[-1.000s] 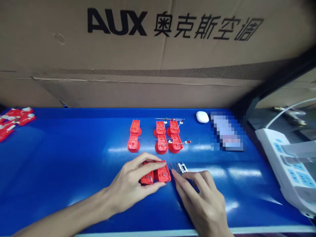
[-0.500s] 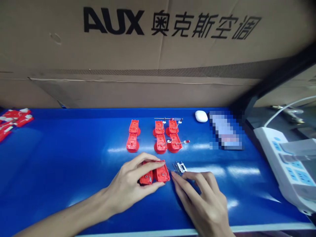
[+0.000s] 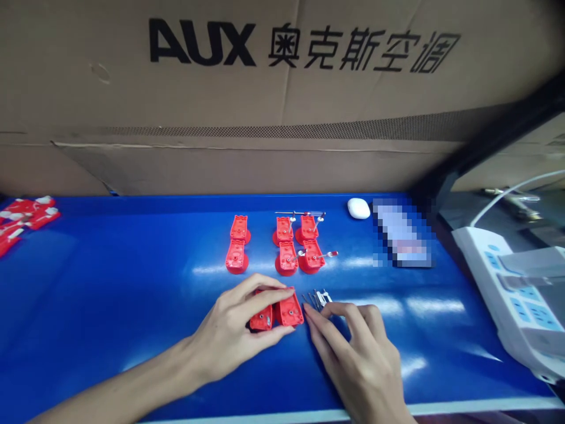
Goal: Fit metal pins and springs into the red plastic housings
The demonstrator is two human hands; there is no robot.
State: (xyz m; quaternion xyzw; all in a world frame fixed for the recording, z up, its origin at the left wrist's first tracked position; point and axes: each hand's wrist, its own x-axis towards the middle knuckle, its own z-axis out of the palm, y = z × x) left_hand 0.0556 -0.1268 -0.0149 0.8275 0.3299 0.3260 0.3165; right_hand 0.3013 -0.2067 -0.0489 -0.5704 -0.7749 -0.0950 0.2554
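My left hand is closed around two red plastic housings, with its fingers across their tops. The right-hand housing lies next to the other housing, which is partly covered by my fingers. Just to their right, my right hand rests low with thumb and forefinger pinched together; whatever may be between them is too small to make out. Beyond those fingertips lie several thin metal pins and a white plastic piece, partly hidden by my knuckles.
Farther back stand several more red housings, some with metal rods sticking out. A white rounded case and a blurred-out phone-like object lie behind on the right. A white power strip is at the right; red-and-white parts lie far left.
My right hand has shifted slightly left, showing more of the metal pins. My left hand and the red housings keep their place.
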